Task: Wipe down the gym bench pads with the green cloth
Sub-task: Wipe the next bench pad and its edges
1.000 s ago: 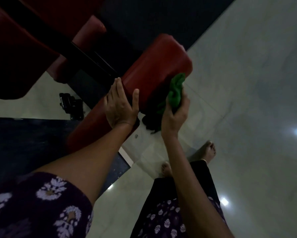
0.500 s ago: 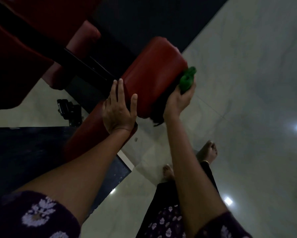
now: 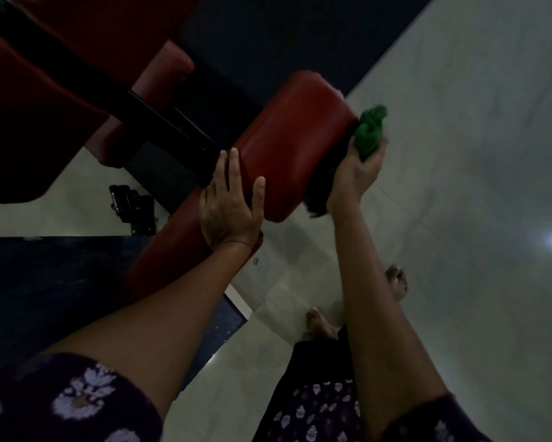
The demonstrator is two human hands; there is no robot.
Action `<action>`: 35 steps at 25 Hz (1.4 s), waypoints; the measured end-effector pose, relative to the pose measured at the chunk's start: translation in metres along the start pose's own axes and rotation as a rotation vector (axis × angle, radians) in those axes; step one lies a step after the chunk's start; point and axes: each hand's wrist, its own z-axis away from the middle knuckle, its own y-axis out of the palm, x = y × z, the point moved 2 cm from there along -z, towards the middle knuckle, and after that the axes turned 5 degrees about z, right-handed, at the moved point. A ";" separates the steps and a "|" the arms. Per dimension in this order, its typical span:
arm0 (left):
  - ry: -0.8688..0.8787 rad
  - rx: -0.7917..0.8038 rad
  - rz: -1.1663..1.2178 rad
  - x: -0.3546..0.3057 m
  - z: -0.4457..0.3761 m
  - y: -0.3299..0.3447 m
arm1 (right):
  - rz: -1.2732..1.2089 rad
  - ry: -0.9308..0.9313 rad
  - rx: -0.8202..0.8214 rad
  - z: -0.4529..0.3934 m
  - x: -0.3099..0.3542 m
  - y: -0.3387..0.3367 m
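Observation:
A red padded bench pad (image 3: 297, 138) slants across the middle of the view. My left hand (image 3: 233, 205) rests flat on its near left edge, fingers straight and thumb spread. My right hand (image 3: 357, 170) grips a bunched green cloth (image 3: 370, 132) and holds it against the pad's right end. A dark part of the cloth hangs below the pad beside my right wrist. A second red pad (image 3: 188, 237) lies lower, partly hidden under my left forearm.
More red pads (image 3: 28, 100) and a black frame bar (image 3: 147, 113) fill the upper left. A black fitting (image 3: 131, 205) sits on the pale tiled floor (image 3: 459, 154). A dark mat (image 3: 44, 288) lies at the left. My bare feet (image 3: 396, 279) stand on the tiles.
My right hand has slid the green cloth up along the pad's right side to its far end. My left hand has stayed on the pad's near edge.

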 end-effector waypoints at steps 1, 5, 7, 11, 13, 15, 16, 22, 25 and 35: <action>-0.003 0.004 0.001 0.000 0.000 0.000 | 0.091 -0.090 0.011 -0.007 0.011 0.002; -0.009 0.006 0.000 -0.001 -0.001 -0.002 | 0.468 -0.530 0.153 0.071 -0.003 0.002; -0.006 -0.001 -0.006 -0.001 0.000 -0.002 | 0.534 -0.662 0.251 0.110 -0.030 -0.005; -0.012 0.019 0.045 -0.002 0.001 -0.002 | 0.383 -0.542 0.124 0.052 0.000 0.001; -0.018 0.021 0.041 -0.002 0.001 -0.002 | 0.422 -0.448 0.024 0.011 0.028 0.007; -0.026 0.032 0.055 -0.001 0.001 -0.001 | 0.513 -0.419 0.022 0.009 0.036 0.009; -0.026 0.042 0.058 0.001 0.001 -0.001 | 0.568 -0.475 0.064 0.023 0.032 0.010; -0.014 0.056 0.037 0.001 0.000 -0.001 | 0.753 -0.670 0.267 0.045 0.032 0.004; 0.005 0.030 0.032 0.003 0.001 0.000 | 0.982 -0.600 0.253 0.009 0.083 0.032; -0.124 0.026 0.013 0.001 0.001 -0.006 | 1.662 -1.150 0.958 0.002 0.125 0.122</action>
